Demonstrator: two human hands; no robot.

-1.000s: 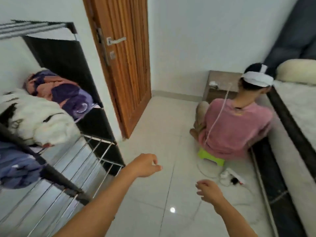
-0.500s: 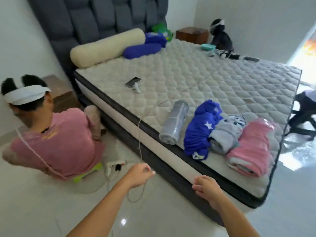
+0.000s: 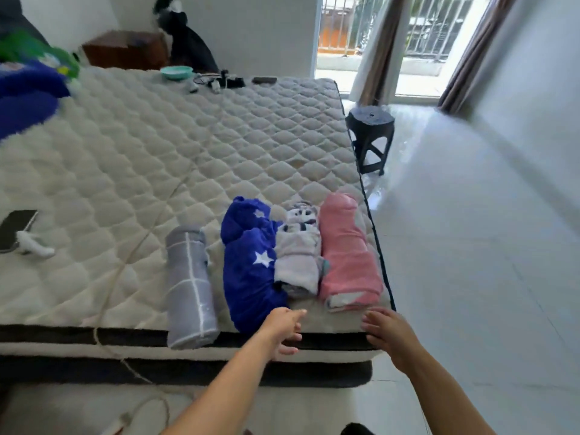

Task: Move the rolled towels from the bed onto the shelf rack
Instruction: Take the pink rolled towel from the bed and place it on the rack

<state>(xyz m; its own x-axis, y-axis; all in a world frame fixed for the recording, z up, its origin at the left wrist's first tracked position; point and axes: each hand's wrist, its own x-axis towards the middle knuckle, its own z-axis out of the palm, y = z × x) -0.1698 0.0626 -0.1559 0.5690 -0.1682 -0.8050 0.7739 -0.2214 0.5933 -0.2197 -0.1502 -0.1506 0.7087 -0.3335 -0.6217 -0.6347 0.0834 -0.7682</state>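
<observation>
Rolled towels lie side by side at the quilted white bed's (image 3: 157, 152) near corner, long axes running away from its edge. The pink terry roll (image 3: 346, 255) sits just beyond the empty, spread right hand (image 3: 387, 332); the left hand (image 3: 284, 328), also empty, reaches toward the small pale roll (image 3: 298, 262).

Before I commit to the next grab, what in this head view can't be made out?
- Shelf rack: out of frame in the head view, so free space is unknown.
- White towel: wedged between the blue towel and pink towel; its sides are hidden.
- Left hand: fingers blurred, grip unclear.
- Items by the bowl: too small and blurred.
- Pillows: cut by the left edge.
</observation>
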